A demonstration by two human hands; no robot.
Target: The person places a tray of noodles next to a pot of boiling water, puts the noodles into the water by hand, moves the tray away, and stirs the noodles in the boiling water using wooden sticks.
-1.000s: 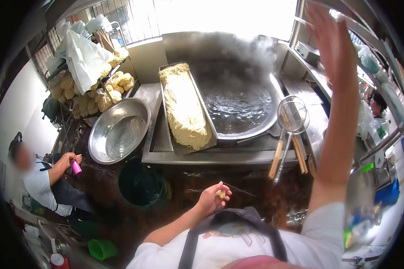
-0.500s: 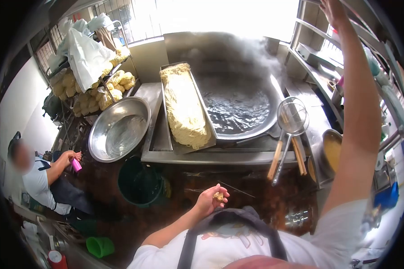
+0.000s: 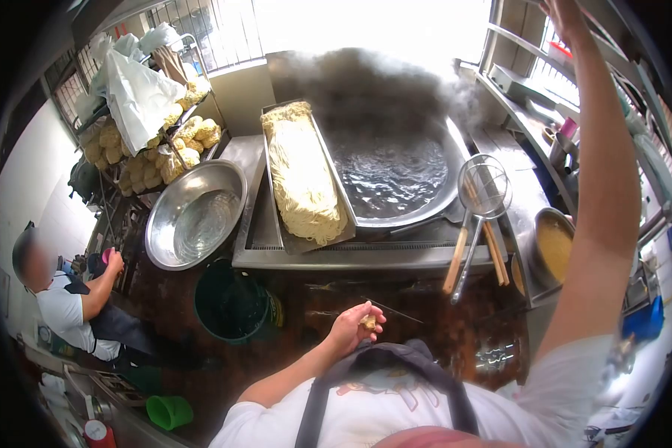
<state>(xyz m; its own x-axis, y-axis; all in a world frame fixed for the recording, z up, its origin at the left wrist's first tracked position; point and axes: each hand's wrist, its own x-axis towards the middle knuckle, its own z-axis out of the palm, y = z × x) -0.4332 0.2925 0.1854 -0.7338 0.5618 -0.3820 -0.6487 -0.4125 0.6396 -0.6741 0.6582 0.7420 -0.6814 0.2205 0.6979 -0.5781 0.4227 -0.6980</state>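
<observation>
The left hand [image 3: 353, 326] is held just in front of the apron [image 3: 425, 373], its fingers curled round a small tan lump [image 3: 369, 322]; I can't make out what it is. To me it looks light enough for one hand, likely soft or crumbly rather than slippery, so I'd take it by the sides between thumb and fingertips and press gently, as a hard squeeze might break it. The right hand [image 3: 563, 19] is raised high, well apart from the left, above the shelf [image 3: 522, 123]; its fingers run out of sight, so I can't tell whether they grasp anything. Beyond the left fingers, a little to their left, a tray [image 3: 295, 243] of noodles [image 3: 306, 179] sits on the table [image 3: 366, 258]; the noodles look limp and tangled, the load probably heavy. Beyond those fingers and to their right, a pot [image 3: 407, 220] of water steams, with two strainers [image 3: 481, 213] nearer. A bucket [image 3: 227, 299] stands to their left.
</observation>
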